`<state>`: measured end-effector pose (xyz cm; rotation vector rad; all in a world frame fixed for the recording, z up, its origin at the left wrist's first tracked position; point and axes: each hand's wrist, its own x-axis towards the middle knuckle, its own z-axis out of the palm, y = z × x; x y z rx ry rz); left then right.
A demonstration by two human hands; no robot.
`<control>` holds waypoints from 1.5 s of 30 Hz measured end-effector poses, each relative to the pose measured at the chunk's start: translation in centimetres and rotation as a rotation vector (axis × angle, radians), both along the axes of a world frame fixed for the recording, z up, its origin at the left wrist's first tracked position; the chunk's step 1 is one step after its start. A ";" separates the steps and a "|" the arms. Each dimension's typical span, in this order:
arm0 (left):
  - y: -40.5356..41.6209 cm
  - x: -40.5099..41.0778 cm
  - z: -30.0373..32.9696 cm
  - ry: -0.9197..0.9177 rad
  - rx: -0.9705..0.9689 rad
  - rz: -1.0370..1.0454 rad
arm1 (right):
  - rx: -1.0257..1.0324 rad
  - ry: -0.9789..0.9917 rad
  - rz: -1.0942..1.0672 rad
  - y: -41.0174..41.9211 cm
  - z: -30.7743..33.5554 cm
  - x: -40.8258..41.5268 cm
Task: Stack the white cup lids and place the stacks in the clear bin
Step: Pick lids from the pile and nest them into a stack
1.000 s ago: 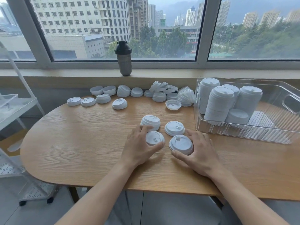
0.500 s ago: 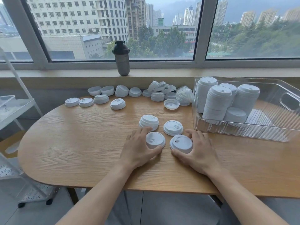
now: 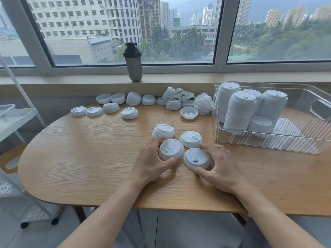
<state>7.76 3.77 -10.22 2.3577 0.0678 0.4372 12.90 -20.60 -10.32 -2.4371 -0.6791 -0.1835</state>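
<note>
1. Both forearms reach in from the near edge of the desk (image 3: 86,158), converging toward its middle; palms face down.
2. Left hand (image 3: 152,161): fingers and thumb curled round a small stack of lids (image 3: 171,149), thumb at its near side, fingertips at its far-left side. The stack looks slightly tilted; cannot tell whether it is clear of the desk.
3. Right hand (image 3: 220,163): thumb and fingers spread in an arc round a single lid (image 3: 196,158) lying flat on the desk, thumb tip touching its near rim, forefinger at its far-right rim.
4. Just beyond the hands: another short stack (image 3: 163,131) and one flat lid (image 3: 190,139).
5. Loose lids (image 3: 179,101) lie scattered along the far edge of the desk.
6. Clear bin (image 3: 304,140) at right on the desk holds several tall lid stacks (image 3: 240,111), upright or slightly leaning.
7. Dark bottle (image 3: 133,62) stands on the windowsill.
</note>
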 end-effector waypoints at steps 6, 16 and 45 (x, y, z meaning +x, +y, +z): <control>0.1 0.0 0.0 -0.057 -0.029 -0.030 | 0.034 0.002 -0.047 0.0 0.2 0.0; -2.0 0.7 0.1 -0.082 -0.066 -0.067 | 0.279 0.143 0.001 -0.3 0.6 -0.2; -3.1 0.4 -0.1 0.023 0.102 -0.209 | 0.198 0.029 0.001 -0.3 0.2 -0.1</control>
